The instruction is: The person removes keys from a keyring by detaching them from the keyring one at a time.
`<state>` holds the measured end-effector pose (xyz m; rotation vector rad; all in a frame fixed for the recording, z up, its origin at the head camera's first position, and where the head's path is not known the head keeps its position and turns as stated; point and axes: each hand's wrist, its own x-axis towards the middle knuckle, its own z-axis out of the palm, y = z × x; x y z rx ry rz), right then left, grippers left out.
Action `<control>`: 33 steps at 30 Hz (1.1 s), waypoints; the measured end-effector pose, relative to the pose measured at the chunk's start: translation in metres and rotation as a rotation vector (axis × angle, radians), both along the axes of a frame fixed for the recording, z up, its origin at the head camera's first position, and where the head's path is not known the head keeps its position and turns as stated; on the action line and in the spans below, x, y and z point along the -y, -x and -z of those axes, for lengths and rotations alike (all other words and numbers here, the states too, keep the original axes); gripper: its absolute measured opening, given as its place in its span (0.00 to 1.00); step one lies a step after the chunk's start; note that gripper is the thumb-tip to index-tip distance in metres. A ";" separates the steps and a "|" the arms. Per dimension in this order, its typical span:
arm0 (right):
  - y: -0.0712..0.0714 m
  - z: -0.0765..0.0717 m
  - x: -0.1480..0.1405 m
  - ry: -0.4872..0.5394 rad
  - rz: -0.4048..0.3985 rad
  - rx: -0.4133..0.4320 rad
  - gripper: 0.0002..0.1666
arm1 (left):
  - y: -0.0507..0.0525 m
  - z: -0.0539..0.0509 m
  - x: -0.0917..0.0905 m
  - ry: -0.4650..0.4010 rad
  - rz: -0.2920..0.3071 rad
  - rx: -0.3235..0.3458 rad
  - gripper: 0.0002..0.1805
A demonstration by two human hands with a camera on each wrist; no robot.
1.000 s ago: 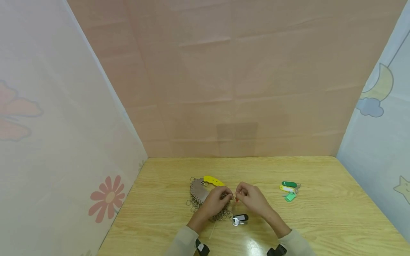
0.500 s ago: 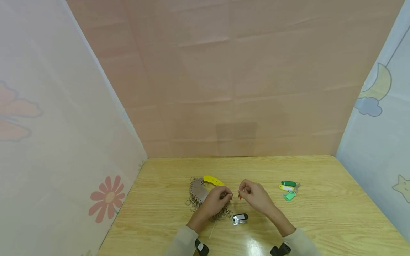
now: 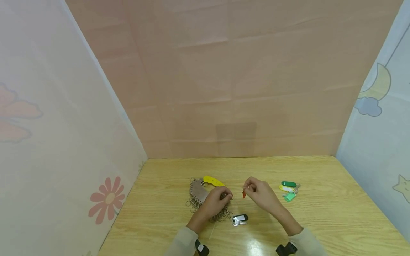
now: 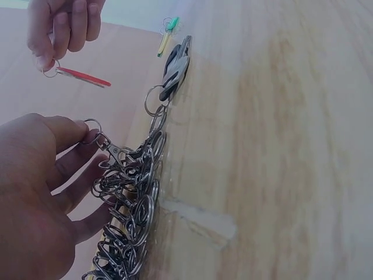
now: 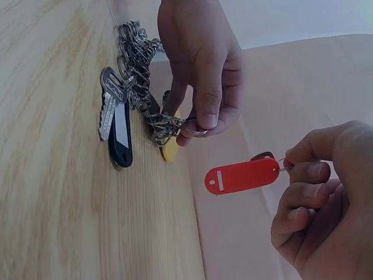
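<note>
My left hand (image 3: 214, 202) pinches a small split ring hanging from a metal swivel clasp (image 4: 112, 150), between thumb and forefinger. The clasp belongs to a curved grey plate (image 3: 199, 192) fringed with many rings and clasps, with a yellow handle (image 3: 214, 181); the hand hides part of it. To the right, apart from it, my right hand (image 3: 262, 195) holds a red key tag (image 5: 242, 177) by its thin ring, fingertips pinching the ring. A key (image 5: 263, 155) shows partly behind the tag. In the left wrist view the red tag hangs edge-on in the air.
In front of the plate's rings lies a black key tag (image 3: 241, 217) with a silver key (image 3: 236, 222). Dark green (image 3: 289, 184), yellow (image 3: 286, 188) and light green (image 3: 289, 197) tags with keys lie at the right. A pale strip (image 3: 213, 230) lies near the left wrist.
My right hand has moved right, away from the left hand, carrying the red key tag. The left hand stays on its split ring.
</note>
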<state>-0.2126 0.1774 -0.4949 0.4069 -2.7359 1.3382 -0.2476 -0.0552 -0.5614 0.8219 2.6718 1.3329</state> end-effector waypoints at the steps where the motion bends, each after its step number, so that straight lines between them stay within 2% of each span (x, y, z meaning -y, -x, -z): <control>1: 0.000 -0.001 -0.001 -0.002 0.008 0.001 0.03 | 0.000 0.000 0.000 0.003 -0.001 -0.007 0.05; 10: 0.000 -0.005 -0.013 -0.012 0.024 -0.035 0.03 | -0.001 -0.002 0.001 0.026 -0.026 -0.121 0.05; 14: 0.000 -0.007 -0.020 -0.015 0.035 -0.060 0.02 | -0.001 -0.003 0.002 0.024 -0.029 -0.148 0.05; 20: 0.001 -0.011 -0.031 -0.015 0.064 -0.088 0.03 | -0.001 -0.004 0.004 0.026 -0.029 -0.148 0.06; 28: 0.003 -0.016 -0.047 -0.054 0.130 -0.127 0.02 | 0.000 0.000 0.007 -0.010 -0.035 -0.106 0.06; 33: 0.005 -0.020 -0.059 -0.065 0.158 -0.133 0.05 | -0.001 0.000 0.009 -0.022 -0.050 -0.109 0.07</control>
